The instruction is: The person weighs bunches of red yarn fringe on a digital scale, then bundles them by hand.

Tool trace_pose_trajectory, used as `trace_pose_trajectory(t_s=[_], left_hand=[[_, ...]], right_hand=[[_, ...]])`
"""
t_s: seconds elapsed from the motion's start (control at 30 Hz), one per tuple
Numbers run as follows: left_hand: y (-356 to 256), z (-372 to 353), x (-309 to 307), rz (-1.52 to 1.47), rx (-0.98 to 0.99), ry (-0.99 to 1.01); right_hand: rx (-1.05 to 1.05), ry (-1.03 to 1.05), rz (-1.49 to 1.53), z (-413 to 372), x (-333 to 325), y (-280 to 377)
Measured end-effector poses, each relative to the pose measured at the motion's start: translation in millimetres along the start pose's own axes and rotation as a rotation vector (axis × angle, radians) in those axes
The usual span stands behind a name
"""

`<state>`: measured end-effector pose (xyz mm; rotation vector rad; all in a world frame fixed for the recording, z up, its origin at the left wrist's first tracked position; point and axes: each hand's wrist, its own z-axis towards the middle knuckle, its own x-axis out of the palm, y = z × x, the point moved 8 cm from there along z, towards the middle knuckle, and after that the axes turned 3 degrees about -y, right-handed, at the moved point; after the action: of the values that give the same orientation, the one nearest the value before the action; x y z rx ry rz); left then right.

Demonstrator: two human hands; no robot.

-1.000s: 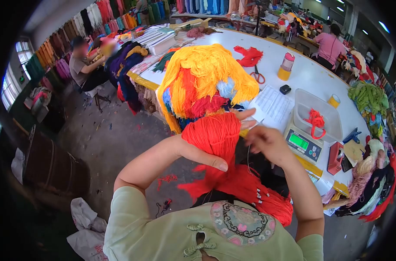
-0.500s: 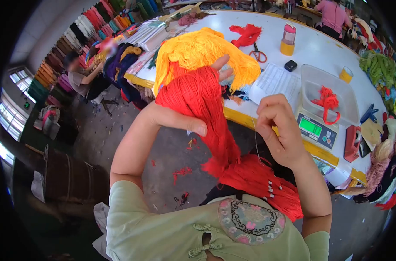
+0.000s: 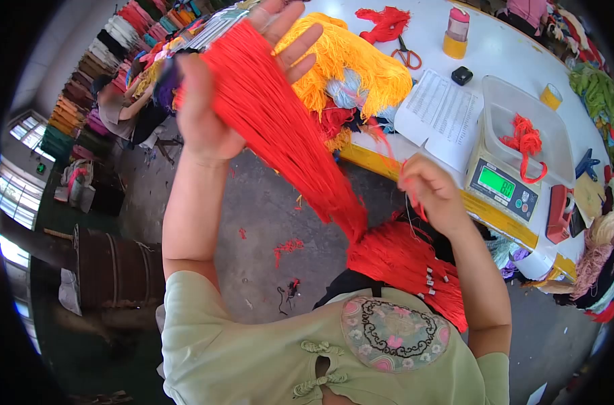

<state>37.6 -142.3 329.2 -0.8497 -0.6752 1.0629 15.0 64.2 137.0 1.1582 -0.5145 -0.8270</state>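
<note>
My left hand (image 3: 212, 125) is raised at the upper left, with a red yarn skein (image 3: 286, 135) lying across the palm between the thumb and the spread fingers. The skein slants down, pulled long, to a gathered spot near my lap. Below that spot a bundle of red yarn (image 3: 415, 263) with small white tags rests on my lap. My right hand (image 3: 432, 189), by the table edge, is closed in a pinch on a few red yarn strands. A thin pale thread hangs beneath its fingers.
On the white table (image 3: 516, 61) lie yellow yarn (image 3: 347, 57), scissors (image 3: 407, 54), a printed sheet (image 3: 442, 111) and a lit scale (image 3: 502, 182) bearing a plastic tub (image 3: 560, 142) with red yarn. A metal drum (image 3: 118, 266) stands at left. Another person (image 3: 114, 108) sits beyond it.
My left hand has risen to the upper left, stretching the red skein out long. Red strands now show at my right hand, which has shifted slightly lower. The view has shifted a little.
</note>
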Motion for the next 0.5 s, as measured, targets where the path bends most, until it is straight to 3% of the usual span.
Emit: trace_pose_trajectory(t_s=[0.03,0.13,0.2,0.23,0.3,0.43,0.5], left_hand=[[-8,4,2,-0.158,-0.013,-0.045],[-16,16,-6,-0.631,-0.117,0.226],[-24,18,-1,-0.794,-0.132,0.12],[-28,19,1,-0.874,-0.132,0.067],[-36,31,-23,-0.875,-0.076,0.198],[-71,32,-42,-0.774,0.009,-0.049],[-81,31,-44,-0.85,-0.005,-0.103]], right_hand=[[-0.122,-0.009,-0.103,2,8,-8],[-0.392,-0.01,-0.396,9,50,-1],[-0.446,0.05,-0.576,17,76,5],[-0.363,0.132,-0.67,18,84,-9],[-0.196,0.303,-0.854,8,95,-58],[0.156,0.562,-1.067,-37,86,-151],[0.111,0.697,-1.043,-56,93,-163]])
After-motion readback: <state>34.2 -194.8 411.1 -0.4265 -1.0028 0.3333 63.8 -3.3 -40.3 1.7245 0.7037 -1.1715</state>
